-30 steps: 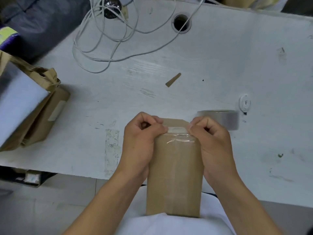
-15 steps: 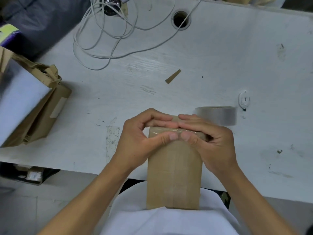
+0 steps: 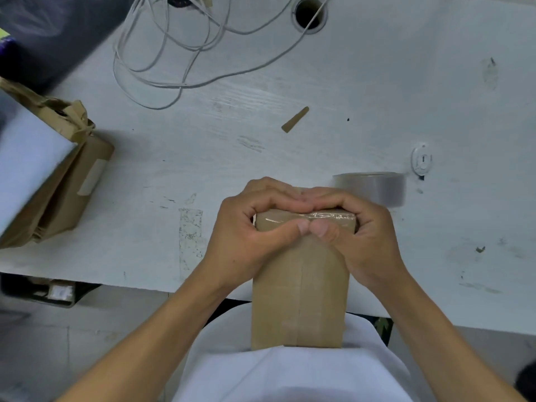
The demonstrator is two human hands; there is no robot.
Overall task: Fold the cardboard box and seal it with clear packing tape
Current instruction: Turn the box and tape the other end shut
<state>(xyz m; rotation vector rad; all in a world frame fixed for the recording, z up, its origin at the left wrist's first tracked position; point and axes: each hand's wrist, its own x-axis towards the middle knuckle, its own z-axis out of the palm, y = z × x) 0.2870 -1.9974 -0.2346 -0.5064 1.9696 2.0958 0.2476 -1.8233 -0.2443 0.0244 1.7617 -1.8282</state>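
A brown cardboard box (image 3: 300, 288) stands on end between the table's front edge and my body, its near face showing a centre seam under tape. Clear tape glints along its top edge. My left hand (image 3: 246, 236) grips the top left corner, fingers curled over the far side, thumb pressing the front. My right hand (image 3: 359, 236) mirrors it on the top right corner. The thumbs meet at the middle. A roll of clear packing tape (image 3: 372, 187) lies on the table just behind my right hand.
The white table (image 3: 348, 82) carries a tangle of white cables (image 3: 179, 44), a cable hole (image 3: 309, 14), a small cardboard scrap (image 3: 294, 119) and a white round fitting (image 3: 422, 159). Crumpled brown boxes (image 3: 62, 184) lie at the left edge.
The open top flap has been folded down over the box's end. Both hands went from pinching the flap's corners to pressing along the taped top edge, thumbs meeting in the middle.
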